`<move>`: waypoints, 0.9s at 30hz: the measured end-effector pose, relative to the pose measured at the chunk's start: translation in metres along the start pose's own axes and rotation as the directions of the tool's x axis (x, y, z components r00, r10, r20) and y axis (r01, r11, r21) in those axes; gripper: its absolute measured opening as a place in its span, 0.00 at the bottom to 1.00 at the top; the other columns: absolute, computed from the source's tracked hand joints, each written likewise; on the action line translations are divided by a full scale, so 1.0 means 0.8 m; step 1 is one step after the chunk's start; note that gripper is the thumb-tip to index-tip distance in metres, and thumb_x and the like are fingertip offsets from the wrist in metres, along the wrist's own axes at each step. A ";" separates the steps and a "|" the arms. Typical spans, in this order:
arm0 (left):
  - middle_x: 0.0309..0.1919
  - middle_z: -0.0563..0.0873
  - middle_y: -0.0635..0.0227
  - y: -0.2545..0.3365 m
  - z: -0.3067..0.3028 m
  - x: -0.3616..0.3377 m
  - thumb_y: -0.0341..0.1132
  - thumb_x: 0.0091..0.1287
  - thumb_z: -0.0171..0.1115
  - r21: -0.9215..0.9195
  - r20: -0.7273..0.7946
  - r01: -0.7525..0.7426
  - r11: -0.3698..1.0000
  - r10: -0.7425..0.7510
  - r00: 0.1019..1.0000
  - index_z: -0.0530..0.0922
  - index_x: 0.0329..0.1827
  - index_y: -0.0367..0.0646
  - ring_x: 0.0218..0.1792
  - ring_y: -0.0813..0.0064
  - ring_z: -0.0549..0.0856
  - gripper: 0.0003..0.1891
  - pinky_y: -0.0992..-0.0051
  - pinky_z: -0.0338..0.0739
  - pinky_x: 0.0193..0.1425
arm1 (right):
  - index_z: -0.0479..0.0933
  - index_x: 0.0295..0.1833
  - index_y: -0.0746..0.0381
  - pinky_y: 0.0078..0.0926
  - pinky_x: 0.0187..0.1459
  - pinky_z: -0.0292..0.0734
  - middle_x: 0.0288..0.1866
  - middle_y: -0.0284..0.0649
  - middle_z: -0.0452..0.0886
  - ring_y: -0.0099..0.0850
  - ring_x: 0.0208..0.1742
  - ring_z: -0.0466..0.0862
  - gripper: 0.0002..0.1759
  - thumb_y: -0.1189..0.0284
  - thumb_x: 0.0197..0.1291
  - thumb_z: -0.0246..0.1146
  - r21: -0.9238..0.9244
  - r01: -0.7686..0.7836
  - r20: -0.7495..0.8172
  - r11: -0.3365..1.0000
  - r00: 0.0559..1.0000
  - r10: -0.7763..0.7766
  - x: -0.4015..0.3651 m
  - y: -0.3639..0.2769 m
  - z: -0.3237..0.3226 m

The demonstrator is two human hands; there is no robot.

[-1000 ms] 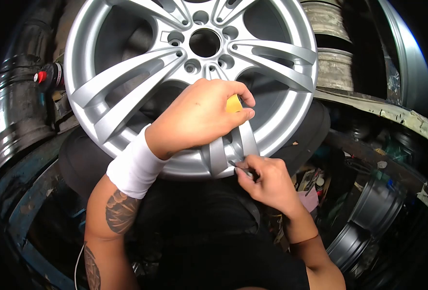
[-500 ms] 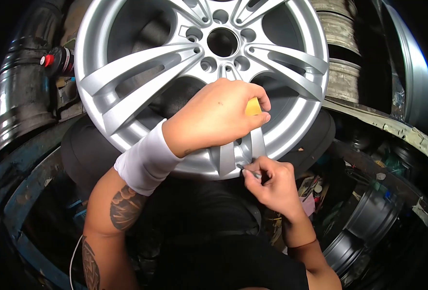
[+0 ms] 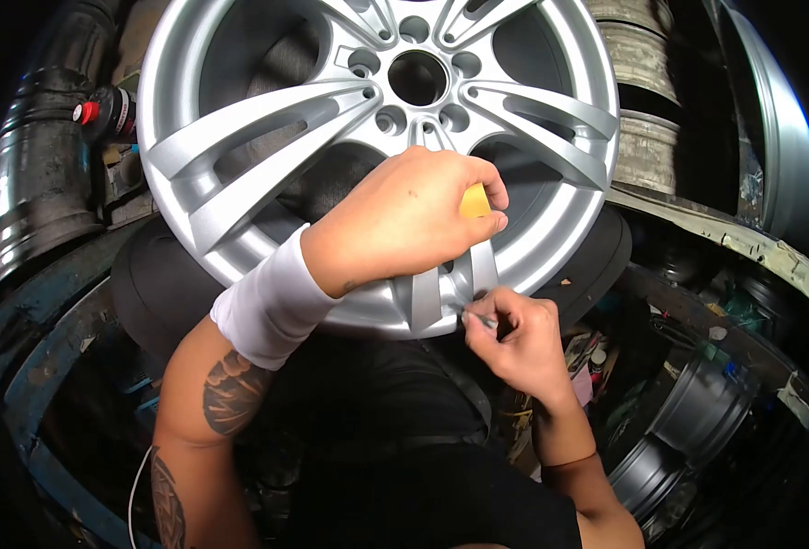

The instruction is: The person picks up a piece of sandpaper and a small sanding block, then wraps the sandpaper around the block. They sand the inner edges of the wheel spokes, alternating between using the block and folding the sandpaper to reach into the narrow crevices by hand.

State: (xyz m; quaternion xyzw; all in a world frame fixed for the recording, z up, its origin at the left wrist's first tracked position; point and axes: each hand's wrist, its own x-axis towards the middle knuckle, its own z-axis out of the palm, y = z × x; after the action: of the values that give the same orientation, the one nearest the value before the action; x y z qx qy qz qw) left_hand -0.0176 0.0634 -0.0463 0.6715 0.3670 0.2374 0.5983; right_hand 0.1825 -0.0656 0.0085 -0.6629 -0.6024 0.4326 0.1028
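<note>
A silver alloy wheel (image 3: 285, 192) lies face up across the person's legs. My left hand (image 3: 409, 215), with a white band at the wrist, rests over the lower spoke, its thumb and fingers closed on a yellow piece (image 3: 475, 201). Near the lower rim edge, my right hand (image 3: 517, 339) pinches a small grey piece (image 3: 487, 321) between thumb and fingertips, close to the foot of the spoke. What that piece is cannot be made out.
A dark bottle with a red cap (image 3: 87, 113) stands at the left by a shiny metal drum (image 3: 43, 174). Stacked rims (image 3: 637, 151) are at the upper right. More dark rims (image 3: 704, 412) lie at the lower right, beyond a metal frame bar (image 3: 715, 320).
The wheel and left hand appear shifted very slightly left in the view. My right hand has moved slightly right relative to the wheel, its pinch kept.
</note>
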 end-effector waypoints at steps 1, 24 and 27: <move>0.33 0.91 0.55 -0.001 0.001 -0.001 0.40 0.74 0.74 -0.001 -0.002 -0.003 1.000 0.003 1.000 0.89 0.53 0.38 0.35 0.65 0.91 0.14 0.68 0.83 0.46 | 0.84 0.38 0.67 0.31 0.30 0.78 0.22 0.44 0.81 0.32 0.22 0.84 0.06 0.77 0.64 0.74 -0.031 -0.022 -0.038 0.999 0.999 0.021 0.001 -0.004 0.000; 0.32 0.91 0.52 0.007 -0.002 0.000 0.41 0.73 0.74 -0.019 0.032 0.091 0.996 -0.091 0.995 0.90 0.52 0.39 0.35 0.56 0.92 0.14 0.64 0.84 0.46 | 0.90 0.44 0.63 0.38 0.39 0.84 0.36 0.44 0.88 0.46 0.37 0.90 0.05 0.79 0.63 0.75 -0.207 0.191 0.101 0.959 0.980 -0.174 -0.004 -0.010 -0.014; 0.32 0.91 0.51 0.004 -0.003 0.002 0.41 0.73 0.74 -0.008 0.013 0.061 0.998 -0.061 0.998 0.90 0.52 0.40 0.35 0.54 0.92 0.14 0.63 0.84 0.47 | 0.90 0.45 0.62 0.39 0.40 0.84 0.35 0.43 0.87 0.46 0.37 0.89 0.06 0.79 0.63 0.75 -0.246 0.226 0.100 0.943 0.973 -0.207 -0.005 -0.009 -0.014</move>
State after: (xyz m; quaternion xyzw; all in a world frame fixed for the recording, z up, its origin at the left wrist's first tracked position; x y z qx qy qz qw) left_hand -0.0175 0.0659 -0.0433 0.6590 0.3825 0.2166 0.6103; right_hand 0.1860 -0.0626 0.0215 -0.5843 -0.7256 0.3611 0.0415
